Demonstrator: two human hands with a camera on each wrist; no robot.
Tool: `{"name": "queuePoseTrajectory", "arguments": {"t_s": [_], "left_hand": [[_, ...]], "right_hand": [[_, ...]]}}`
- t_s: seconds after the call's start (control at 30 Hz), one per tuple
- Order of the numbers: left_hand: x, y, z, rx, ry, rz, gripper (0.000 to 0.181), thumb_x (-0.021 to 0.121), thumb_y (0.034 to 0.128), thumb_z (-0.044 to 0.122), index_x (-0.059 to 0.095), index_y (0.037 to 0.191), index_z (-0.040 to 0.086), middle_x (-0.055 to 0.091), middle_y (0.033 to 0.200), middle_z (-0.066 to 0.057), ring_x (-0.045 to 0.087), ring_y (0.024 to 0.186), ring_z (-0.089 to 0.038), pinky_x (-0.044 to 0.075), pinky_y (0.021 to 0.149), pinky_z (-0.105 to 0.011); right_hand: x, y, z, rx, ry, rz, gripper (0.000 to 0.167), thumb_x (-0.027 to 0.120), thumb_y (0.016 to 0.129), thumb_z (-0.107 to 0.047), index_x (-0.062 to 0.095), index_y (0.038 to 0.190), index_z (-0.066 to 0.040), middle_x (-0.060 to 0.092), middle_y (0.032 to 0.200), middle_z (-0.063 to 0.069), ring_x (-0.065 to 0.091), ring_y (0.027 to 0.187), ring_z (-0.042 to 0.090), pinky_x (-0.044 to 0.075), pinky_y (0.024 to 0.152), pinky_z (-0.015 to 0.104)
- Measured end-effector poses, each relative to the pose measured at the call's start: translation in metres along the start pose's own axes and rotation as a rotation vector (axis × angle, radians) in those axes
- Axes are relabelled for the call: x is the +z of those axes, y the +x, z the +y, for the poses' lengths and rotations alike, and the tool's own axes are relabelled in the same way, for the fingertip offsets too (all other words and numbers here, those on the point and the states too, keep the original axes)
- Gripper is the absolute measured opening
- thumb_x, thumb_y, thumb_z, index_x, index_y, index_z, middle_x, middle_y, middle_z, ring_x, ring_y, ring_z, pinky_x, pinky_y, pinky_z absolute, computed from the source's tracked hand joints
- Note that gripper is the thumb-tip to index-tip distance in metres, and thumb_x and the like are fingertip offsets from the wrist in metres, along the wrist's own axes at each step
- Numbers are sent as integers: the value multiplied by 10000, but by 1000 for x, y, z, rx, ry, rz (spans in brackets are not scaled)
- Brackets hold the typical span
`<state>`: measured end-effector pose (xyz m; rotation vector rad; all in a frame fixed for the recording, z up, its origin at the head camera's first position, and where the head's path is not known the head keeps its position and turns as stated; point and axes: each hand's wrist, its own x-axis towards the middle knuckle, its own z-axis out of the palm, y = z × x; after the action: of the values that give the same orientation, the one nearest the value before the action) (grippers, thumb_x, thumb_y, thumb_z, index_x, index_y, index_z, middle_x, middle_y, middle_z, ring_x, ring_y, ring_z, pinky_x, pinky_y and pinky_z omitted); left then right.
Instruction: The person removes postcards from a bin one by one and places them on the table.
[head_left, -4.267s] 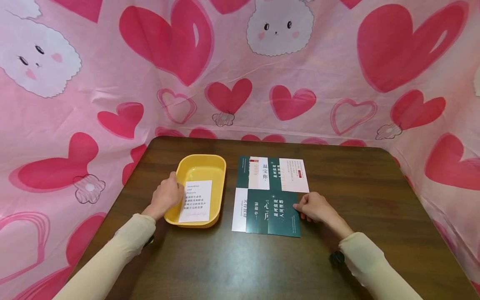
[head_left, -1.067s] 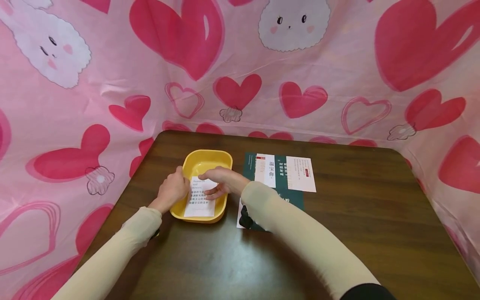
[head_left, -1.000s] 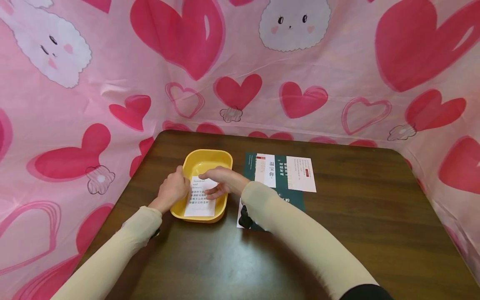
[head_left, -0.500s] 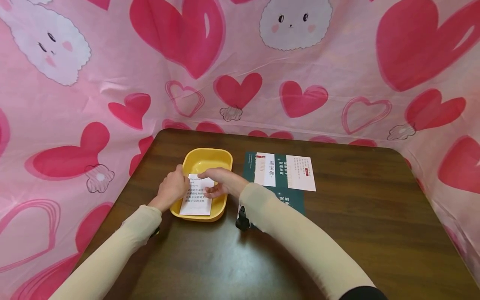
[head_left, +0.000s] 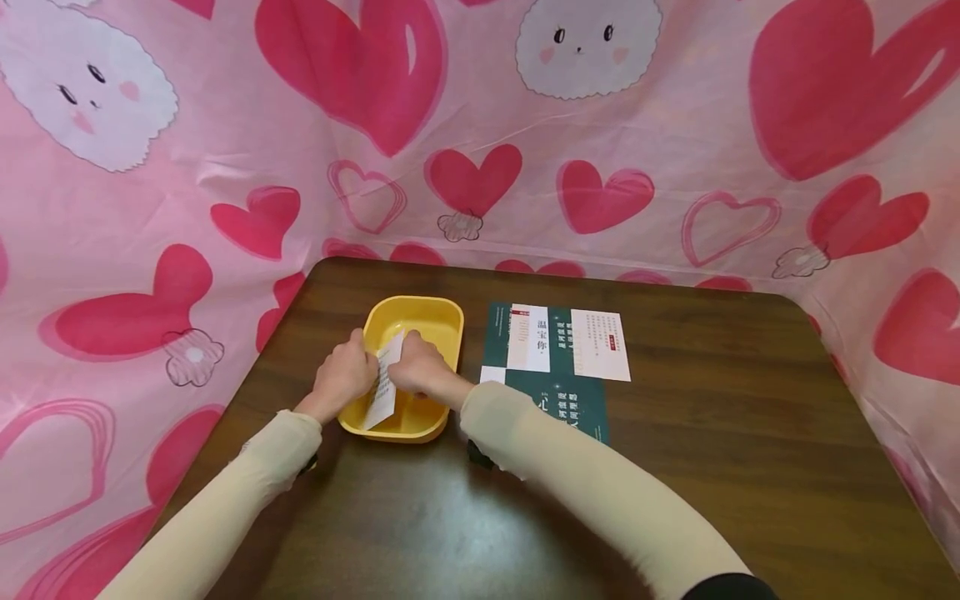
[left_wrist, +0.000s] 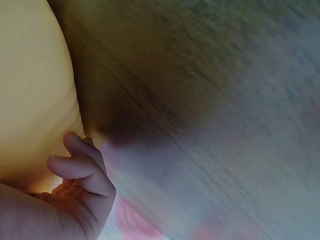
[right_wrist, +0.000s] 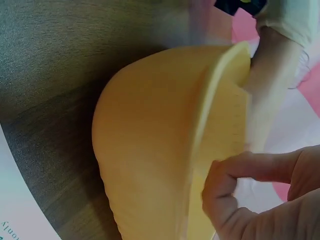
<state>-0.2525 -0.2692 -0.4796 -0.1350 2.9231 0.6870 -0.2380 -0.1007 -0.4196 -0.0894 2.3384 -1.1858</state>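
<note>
A yellow plastic basin [head_left: 411, 433] stands on the table's left half. Its left rim is gripped by my left hand [head_left: 343, 379]; the left wrist view shows curled fingers [left_wrist: 82, 167] against the outer wall. My right hand [head_left: 422, 368] is inside the basin, pinching the right edge of a white printed card [head_left: 381, 398]. That card is tilted steeply, its right side raised. In the right wrist view the right hand [right_wrist: 250, 187] has thumb and forefinger bent together beyond the basin's wall [right_wrist: 142, 135], and the card is mostly hidden.
Right of the basin lie several flat cards: dark green [head_left: 588, 407], white [head_left: 538, 340] and pale pink [head_left: 602, 346], edges meeting or overlapping. My right forearm covers part of them. The brown wooden table [head_left: 720, 400] is backed by a pink heart-patterned cloth [head_left: 637, 125].
My right hand moved from the cards on the right to the basin. There it took the white card, slid it slightly left and tilted it up. My left hand stays on the rim.
</note>
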Motion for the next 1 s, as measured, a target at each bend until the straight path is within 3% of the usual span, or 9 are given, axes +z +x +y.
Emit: {"name": "queuePoseTrajectory", "arguments": {"t_s": [0.1, 0.2, 0.37, 0.4, 0.53, 0.83, 1.0], "left_hand": [[0, 2, 1, -1, 3, -12, 422, 498, 1014, 151, 414, 1359, -77, 608, 1029, -268, 622, 814, -396, 552, 728, -528], [0, 3, 3, -10, -5, -24, 434, 510, 1024, 150, 403, 1380, -74, 601, 1033, -258, 623, 816, -385, 569, 743, -516], [0, 3, 3, -23, -24, -44, 450, 520, 1039, 154, 385, 1401, -77, 595, 1024, -245, 629, 809, -362, 584, 723, -471], [0, 3, 2, -24, -26, -49, 450, 520, 1041, 153, 382, 1401, -79, 594, 1018, -245, 629, 804, -358, 581, 706, -458], [0, 4, 1, -18, -15, -38, 453, 528, 1046, 164, 379, 1398, -78, 600, 1019, -248, 635, 805, -359, 567, 672, -431], [2, 5, 3, -34, -14, -45, 504, 503, 1062, 169, 335, 1467, -79, 591, 1137, -285, 625, 852, -380, 555, 744, -474], [0, 3, 3, -48, -20, -62, 496, 495, 1065, 173, 328, 1460, -77, 591, 1137, -287, 630, 847, -377, 564, 771, -495]], "right_hand": [[0, 0, 2, -18, 10, 0, 214, 665, 984, -92, 563, 1166, -50, 620, 898, 78, 523, 565, 182, 416, 487, 281], [5, 16, 13, -40, -25, 26, 48, 662, 962, -88, 617, 949, -78, 609, 776, 39, 514, 530, 170, 400, 464, 279], [-4, 14, 16, -62, -54, 52, 268, 676, 973, -95, 595, 720, -64, 575, 643, 45, 473, 473, 152, 376, 445, 249], [-10, 3, 11, -59, -38, 43, 263, 687, 976, -85, 604, 729, -46, 590, 661, 58, 494, 491, 157, 391, 455, 242], [-17, 1, 18, -79, -58, 88, 287, 715, 982, -129, 622, 720, -59, 582, 671, 53, 544, 537, 159, 434, 474, 231], [-47, -11, 28, -134, -74, 192, 199, 753, 977, -186, 718, 807, -87, 664, 788, 40, 604, 677, 181, 474, 560, 239], [-67, -19, 33, -167, -28, 236, 130, 754, 972, -179, 756, 897, -73, 690, 859, 49, 613, 706, 194, 477, 584, 261]]}}
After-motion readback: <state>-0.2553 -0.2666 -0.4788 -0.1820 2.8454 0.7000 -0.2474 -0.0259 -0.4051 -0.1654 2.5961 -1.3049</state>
